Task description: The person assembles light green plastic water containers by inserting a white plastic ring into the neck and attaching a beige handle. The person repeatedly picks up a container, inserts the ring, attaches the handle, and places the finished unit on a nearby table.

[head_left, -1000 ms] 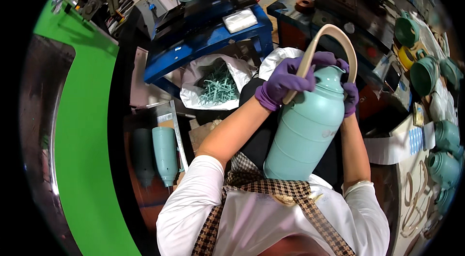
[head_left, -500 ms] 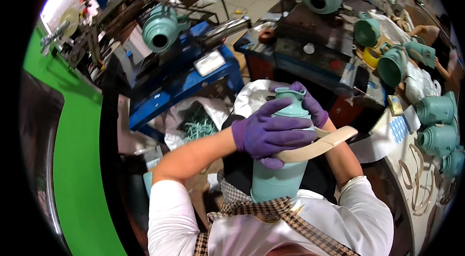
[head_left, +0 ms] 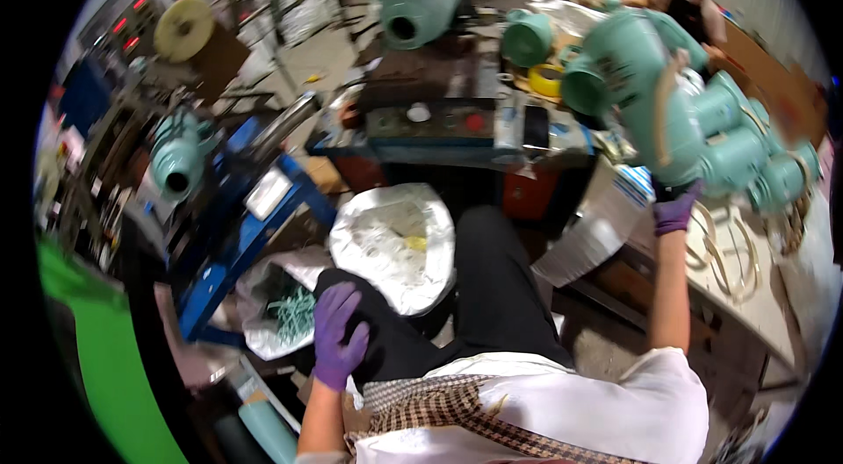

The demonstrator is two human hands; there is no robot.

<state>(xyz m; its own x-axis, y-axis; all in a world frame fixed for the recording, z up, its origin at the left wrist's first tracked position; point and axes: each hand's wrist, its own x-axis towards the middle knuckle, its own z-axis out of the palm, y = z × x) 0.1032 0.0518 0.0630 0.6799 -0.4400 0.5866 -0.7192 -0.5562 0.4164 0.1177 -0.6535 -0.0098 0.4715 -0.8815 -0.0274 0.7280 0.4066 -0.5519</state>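
My right hand (head_left: 674,208), in a purple glove, is stretched out to the right and closed on the lower end of a teal jug body (head_left: 634,78). The jug is tilted, its round mouth pointing to the left, and a pale beige strip runs along its side. My fingers are partly hidden behind its base. My left hand (head_left: 341,332), gloved in purple too, lies with spread fingers by my left knee and holds nothing.
More teal jugs (head_left: 738,157) lie on the right-hand table (head_left: 746,310) beside beige strips (head_left: 720,258). A white-lined bin (head_left: 391,284) stands before my knees, next to a bag of teal scraps (head_left: 291,313). Ahead is a machine (head_left: 430,117). Another person (head_left: 694,12) is at far right.
My left hand has let go of the jug and dropped to my knee. The right hand has carried the jug from my lap out to the right. The view has turned right.
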